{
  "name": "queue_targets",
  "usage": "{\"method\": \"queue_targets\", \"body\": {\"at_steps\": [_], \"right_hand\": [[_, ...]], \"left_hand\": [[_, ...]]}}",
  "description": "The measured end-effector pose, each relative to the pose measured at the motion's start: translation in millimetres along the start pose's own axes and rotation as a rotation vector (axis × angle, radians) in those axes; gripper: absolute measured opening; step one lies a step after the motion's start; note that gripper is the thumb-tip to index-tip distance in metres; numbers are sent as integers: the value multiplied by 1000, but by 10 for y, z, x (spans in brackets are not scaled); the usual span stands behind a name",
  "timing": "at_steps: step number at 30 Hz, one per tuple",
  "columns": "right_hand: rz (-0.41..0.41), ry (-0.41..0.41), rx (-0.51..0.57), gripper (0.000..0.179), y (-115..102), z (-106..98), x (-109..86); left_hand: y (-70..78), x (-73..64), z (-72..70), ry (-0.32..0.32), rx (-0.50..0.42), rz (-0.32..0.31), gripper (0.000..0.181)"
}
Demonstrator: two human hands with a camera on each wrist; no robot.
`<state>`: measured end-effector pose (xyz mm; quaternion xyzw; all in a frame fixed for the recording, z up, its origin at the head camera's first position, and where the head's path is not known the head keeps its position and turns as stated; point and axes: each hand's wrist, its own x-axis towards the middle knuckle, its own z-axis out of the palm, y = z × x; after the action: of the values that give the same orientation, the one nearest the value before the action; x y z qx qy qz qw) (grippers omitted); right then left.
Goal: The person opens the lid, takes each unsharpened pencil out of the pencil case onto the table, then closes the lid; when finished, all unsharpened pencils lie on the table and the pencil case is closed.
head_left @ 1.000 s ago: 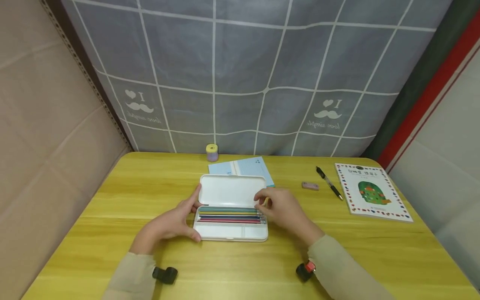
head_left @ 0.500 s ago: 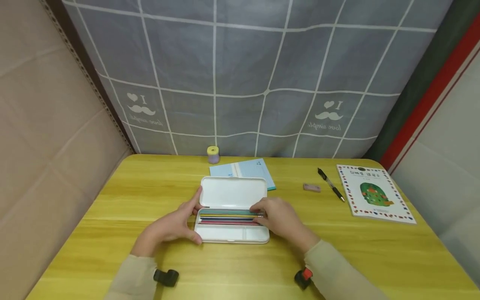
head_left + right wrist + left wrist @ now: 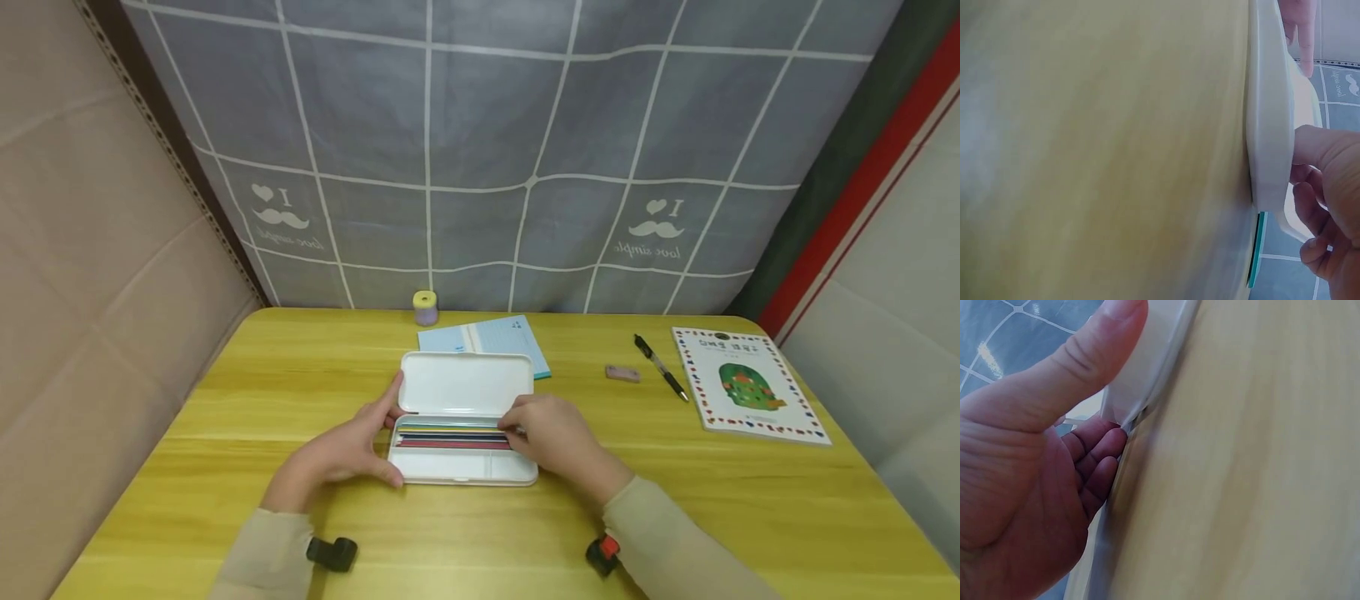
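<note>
A white pencil case (image 3: 450,467) lies on the table with its lid (image 3: 465,383) raised. Several coloured pencils (image 3: 450,437) lie side by side in its rear compartment. At the case's left end, my left hand (image 3: 337,450) holds it, thumb on the front corner and fingers behind near the hinge. My right hand (image 3: 558,433) reaches over the right end, thumb and curled fingertips pinching at the pencils' right ends. Exactly which pencil lies between them is hidden. In the right wrist view, the right thumb (image 3: 1316,145) dips behind the case wall (image 3: 1269,125).
Behind the lid lies a light-blue notebook (image 3: 502,337), and a yellow-and-purple round container (image 3: 425,308) stands at the back edge. To the right are a pinkish eraser (image 3: 622,373), a black pen (image 3: 661,367) and a white illustrated book (image 3: 750,386).
My right hand has moved slightly left and down, from the case's right edge onto the pencils' ends, its fingertips drawing together. The left hand keeps its hold on the case.
</note>
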<state>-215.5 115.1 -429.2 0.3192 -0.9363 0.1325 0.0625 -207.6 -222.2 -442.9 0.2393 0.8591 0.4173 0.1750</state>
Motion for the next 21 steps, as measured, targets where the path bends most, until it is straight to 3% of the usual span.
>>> {"method": "queue_targets", "body": {"at_steps": [3, 14, 17, 21], "right_hand": [[-13, 31, -31, 9, -5, 8, -6], [24, 115, 10, 16, 71, -15, -82], [28, 106, 84, 13, 122, -56, -112], [57, 80, 268, 9, 210, -103, -170]], "left_hand": [[-1, 3, 6, 1, -7, -1, 150], [-1, -6, 19, 2, -10, -13, 149], [-2, -7, 17, 6, -4, -14, 149], [7, -9, 16, 7, -7, -11, 149]]}}
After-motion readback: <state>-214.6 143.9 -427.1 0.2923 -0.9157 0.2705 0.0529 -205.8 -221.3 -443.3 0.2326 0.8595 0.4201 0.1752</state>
